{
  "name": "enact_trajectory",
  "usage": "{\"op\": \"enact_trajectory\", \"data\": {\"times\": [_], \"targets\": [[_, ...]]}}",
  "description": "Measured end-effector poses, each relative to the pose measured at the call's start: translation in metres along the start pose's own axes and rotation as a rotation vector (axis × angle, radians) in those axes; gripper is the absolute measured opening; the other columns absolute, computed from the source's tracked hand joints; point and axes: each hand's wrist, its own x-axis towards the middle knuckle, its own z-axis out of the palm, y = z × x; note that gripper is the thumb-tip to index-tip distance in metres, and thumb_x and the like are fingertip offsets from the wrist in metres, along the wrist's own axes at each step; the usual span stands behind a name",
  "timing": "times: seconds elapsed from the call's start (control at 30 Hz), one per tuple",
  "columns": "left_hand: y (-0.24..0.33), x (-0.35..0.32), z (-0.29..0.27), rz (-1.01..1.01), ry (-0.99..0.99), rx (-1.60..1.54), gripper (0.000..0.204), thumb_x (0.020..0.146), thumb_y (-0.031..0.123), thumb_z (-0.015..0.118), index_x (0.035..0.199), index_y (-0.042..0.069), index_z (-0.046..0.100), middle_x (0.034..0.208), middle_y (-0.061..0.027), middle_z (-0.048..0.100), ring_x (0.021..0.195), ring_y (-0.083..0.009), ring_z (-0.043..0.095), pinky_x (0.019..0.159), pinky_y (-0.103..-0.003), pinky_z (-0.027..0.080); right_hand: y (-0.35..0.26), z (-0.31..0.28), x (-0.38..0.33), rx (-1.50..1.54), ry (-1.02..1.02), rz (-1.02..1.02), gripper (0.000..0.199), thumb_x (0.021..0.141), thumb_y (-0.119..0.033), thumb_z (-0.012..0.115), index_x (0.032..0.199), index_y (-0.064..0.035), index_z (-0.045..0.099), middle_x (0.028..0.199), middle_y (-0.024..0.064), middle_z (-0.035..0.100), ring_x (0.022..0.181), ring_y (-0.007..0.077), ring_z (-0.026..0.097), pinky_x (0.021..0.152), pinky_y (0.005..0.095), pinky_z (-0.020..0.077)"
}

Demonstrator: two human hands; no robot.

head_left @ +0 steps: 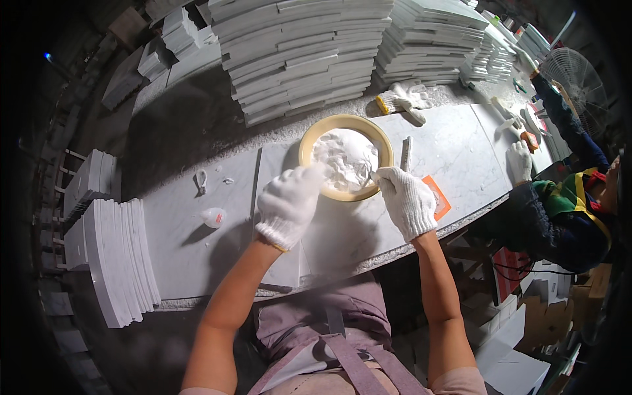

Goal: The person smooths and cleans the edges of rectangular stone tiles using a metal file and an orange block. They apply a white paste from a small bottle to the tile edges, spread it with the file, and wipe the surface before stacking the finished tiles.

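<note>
1. At the near rim of the yellow bowl (345,157), your left hand (288,204) rests in a white knit glove, its fingers (309,176) curled over the bowl's left edge and gripping it.
2. Your right hand (408,201), also gloved, has its fingers (388,178) clenched around a thin tool (372,176) whose tip dips into the bowl at its right side; the tool is mostly hidden, so you cannot tell its kind.
3. The bowl sits on the bench (454,148), between your two hands, and holds a white paste (345,158) heaped and smeared across its inside.
4. Just right of the bowl a narrow grey strip (406,153) lies on the bench, and an orange card (437,196) lies beside your right wrist.
5. Off to your left on the bench lie a small clear bottle (213,216) on its side and a little white clip-like piece (201,181).
6. A spare pair of white gloves (405,99) lies beyond the bowl, at the foot of the stacked white slabs (299,52).
7. More slabs stand on edge at the bench's left end (122,260).
8. At the far right, another person in a dark sleeve works at the same bench, one gloved hand (519,161) flat on it.
9. A wire-caged fan (573,82) stands behind that person.
</note>
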Motion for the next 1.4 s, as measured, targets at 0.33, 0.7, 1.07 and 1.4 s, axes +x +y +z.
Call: {"op": "enact_trajectory", "data": {"times": [0.33,0.7,1.07,1.4], "targets": [[-0.058,-0.131,-0.001,0.205,-0.291,0.45,0.086,0.1,0.071,0.042,0.159,0.009,0.047,0.168,-0.0165,0.038,0.159,-0.0386,0.026,0.13,-0.061,0.014,0.017,-0.028,-0.086,0.469,0.031,0.392,0.051,0.108,-0.031,0.059,0.153,-0.007,0.056,0.085,0.0042,0.071,0.061,0.0098,0.062,0.057,0.0259,0.0525],[0.027,-0.223,-0.05,0.219,-0.437,-0.44,0.036,0.102,0.04,0.057,0.114,0.011,0.074,0.123,-0.0106,0.07,0.123,-0.0285,0.065,0.117,-0.05,0.044,-0.034,0.034,-0.183,0.745,-1.055,0.524,0.033,0.106,-0.03,0.061,0.125,-0.0059,0.074,0.118,0.0172,0.076,0.11,0.0299,0.073,0.096,0.0368,0.0563],[-0.033,-0.224,-0.062,-0.295,-0.128,-0.113,0.041,0.092,0.016,0.072,0.131,0.004,0.069,0.138,-0.0156,0.064,0.137,-0.038,0.054,0.121,-0.057,0.037,-0.076,0.07,-0.17,0.794,-0.907,0.281,0.032,0.107,-0.026,0.062,0.125,-0.0028,0.074,0.109,0.014,0.076,0.096,0.0279,0.073,0.089,0.0354,0.0564],[-0.029,-0.228,-0.064,-0.431,-0.063,-0.22,0.04,0.093,0.011,0.069,0.132,0.003,0.067,0.131,-0.0157,0.068,0.135,-0.0387,0.056,0.122,-0.056,0.035,-0.098,0.068,-0.17,0.709,-0.643,0.488,0.032,0.104,-0.013,0.066,0.133,-0.0017,0.07,0.096,0.0063,0.077,0.071,0.0072,0.066,0.067,0.0252,0.056]]}}
